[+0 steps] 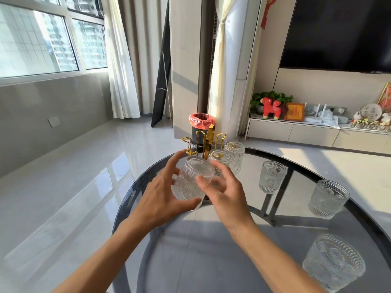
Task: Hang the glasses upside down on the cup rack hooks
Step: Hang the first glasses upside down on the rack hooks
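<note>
Just now the left hand [163, 193] wraps the held glass [191, 182] from the side, thumb under its lower edge and fingers curled round the far wall. The right hand [224, 193] meets it from the other side, its thumb pressed on the near wall and its fingers spread loosely behind, so both hands close on this one tumbler. It hangs in the air, base uppermost and tilted, just in front of the gold cup rack [206, 142].

Judging by its thick pressed walls, the glass should be fairly heavy for its size, rigid and breakable. The ribbing ought to give fingers some bite where smooth glass would slip. Holding it by the body, as now, leaves the mouth free to go over a hook.

It is clear, with vertical ribs and a round embossed medallion low on the side.

Beyond the hands, two glasses [232, 155] already sit inverted on the rack. Three upright glasses [271, 176] wait to the right on the dark round glass table [211, 250]. Several hooks look free on the left.
</note>
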The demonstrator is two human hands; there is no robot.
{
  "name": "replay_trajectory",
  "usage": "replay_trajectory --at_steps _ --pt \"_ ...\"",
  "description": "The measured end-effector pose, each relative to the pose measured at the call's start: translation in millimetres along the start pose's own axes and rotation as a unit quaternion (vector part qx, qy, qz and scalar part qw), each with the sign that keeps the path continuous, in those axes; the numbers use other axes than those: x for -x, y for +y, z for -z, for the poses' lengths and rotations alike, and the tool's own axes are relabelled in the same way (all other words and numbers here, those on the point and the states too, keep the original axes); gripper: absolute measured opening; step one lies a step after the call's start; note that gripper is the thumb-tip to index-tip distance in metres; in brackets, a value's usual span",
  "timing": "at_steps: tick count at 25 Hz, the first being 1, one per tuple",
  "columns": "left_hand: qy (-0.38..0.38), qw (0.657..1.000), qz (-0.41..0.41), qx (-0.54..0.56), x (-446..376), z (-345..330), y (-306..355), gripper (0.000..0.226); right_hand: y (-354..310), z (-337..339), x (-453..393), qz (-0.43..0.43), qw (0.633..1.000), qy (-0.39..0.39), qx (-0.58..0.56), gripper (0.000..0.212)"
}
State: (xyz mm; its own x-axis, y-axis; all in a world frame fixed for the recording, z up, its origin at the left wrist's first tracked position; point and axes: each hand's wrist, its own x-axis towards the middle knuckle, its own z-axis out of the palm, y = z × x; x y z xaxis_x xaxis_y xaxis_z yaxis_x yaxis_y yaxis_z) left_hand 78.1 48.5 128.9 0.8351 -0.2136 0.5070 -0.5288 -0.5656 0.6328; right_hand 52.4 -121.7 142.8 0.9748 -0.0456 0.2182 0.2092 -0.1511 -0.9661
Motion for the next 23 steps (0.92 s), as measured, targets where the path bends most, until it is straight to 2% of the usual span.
replay_trajectory --at_steps 2,4,6,9,11,14,16,19,23 --pt "0.021 0.999 -0.028 0.003 -9.7 -5.3 0.3 0.098 -9.0 3.3 -13.2 0.054 0.994 -0.033 0.086 0.052" --pt "0.074 0.996 -0.018 0.040 -17.0 -6.1 -4.0 0.087 -17.4 9.2 -36.3 0.070 0.990 -0.066 0.105 0.044" --pt "0.126 0.989 0.001 0.076 -30.1 -2.2 -12.4 0.081 -23.2 17.4 -71.2 0.084 0.985 -0.041 0.143 0.037" --pt "0.150 0.985 0.013 0.088 -57.8 3.6 -23.2 0.080 -28.3 25.3 -131.4 0.126 0.930 -0.025 0.345 0.042" --pt "0.139 0.988 0.012 0.064 -73.4 0.7 -29.8 0.081 -27.1 22.6 -161.9 0.127 0.888 -0.066 0.437 0.048" --pt "0.113 0.993 0.004 0.039 -89.8 -10.4 -40.9 0.081 -18.9 20.5 -187.6 0.094 0.855 -0.116 0.496 0.045" --pt "0.099 0.995 -0.002 0.022 -99.8 -17.2 -47.8 0.081 -12.1 21.4 -192.4 0.089 0.847 -0.134 0.508 0.044" --pt "0.065 0.998 0.003 -0.020 -104.9 -31.3 -62.1 0.081 -2.6 23.9 -191.8 0.108 0.845 -0.127 0.508 0.053" --pt "0.011 0.998 0.040 -0.036 -86.1 -48.9 -85.4 0.082 2.2 24.1 -189.0 0.117 0.844 -0.115 0.511 0.058"
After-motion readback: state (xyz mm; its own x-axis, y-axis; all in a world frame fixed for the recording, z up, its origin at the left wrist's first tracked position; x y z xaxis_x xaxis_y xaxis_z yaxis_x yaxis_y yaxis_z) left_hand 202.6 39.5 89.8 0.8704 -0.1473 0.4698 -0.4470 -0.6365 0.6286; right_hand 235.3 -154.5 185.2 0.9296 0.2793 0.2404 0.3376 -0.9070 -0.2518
